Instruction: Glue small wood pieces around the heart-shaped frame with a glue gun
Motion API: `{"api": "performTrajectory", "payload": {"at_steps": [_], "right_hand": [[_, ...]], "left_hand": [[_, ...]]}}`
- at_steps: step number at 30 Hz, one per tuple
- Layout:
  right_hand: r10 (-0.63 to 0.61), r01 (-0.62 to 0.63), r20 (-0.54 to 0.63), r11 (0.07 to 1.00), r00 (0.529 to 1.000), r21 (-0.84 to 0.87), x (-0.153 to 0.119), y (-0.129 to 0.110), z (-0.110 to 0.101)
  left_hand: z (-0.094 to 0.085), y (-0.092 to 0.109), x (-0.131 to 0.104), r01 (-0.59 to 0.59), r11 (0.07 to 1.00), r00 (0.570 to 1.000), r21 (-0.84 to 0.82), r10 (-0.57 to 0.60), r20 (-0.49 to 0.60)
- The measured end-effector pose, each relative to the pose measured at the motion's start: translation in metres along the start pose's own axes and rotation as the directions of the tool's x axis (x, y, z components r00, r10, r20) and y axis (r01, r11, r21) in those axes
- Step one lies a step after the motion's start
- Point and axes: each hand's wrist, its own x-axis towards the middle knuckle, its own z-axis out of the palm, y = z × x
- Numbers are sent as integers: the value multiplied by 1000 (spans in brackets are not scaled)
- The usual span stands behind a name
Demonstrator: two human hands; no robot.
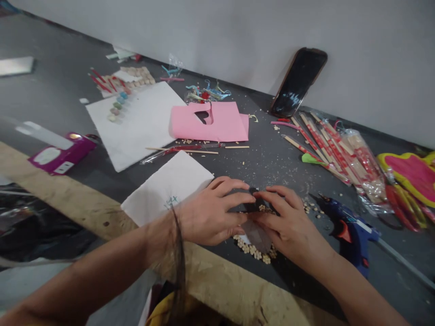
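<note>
Both my hands meet over a small craft piece (255,250) edged with pale wooden bits, lying near the table's wooden front edge. My left hand (212,213) and my right hand (287,222) pinch a small dark piece (253,206) between their fingertips above it. A blue hot glue gun (350,228) lies just right of my right hand. A white sheet (168,188) with a small green mark lies under my left wrist.
Pink paper (212,121) with a cut-out, a larger white sheet (136,122), packs of chopsticks (335,145), a phone (299,81) leaning on the wall, a magenta box (61,156) and colourful foam shapes (413,174) lie on the dark table. Wood crumbs are scattered about.
</note>
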Motion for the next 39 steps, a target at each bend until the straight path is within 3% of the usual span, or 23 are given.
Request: {"api": "performTrajectory", "payload": {"at_steps": [10,21,34,39], "right_hand": [[8,-8,-3,1000,1000,28,-2,1,1],[2,2,-82,999,997,53,2,2,-7],[40,-40,-119,999,992,4,-15,5,-12],[50,-47,-115,999,992,24,-14,-1,-15]], "left_hand": [[-2,2,2,16,998,997,61,-21,70],[-5,3,2,11,999,996,47,-15,91],[-1,0,0,-43,997,999,59,43,12],[0,0,-1,22,1000,999,16,-21,-43]]}}
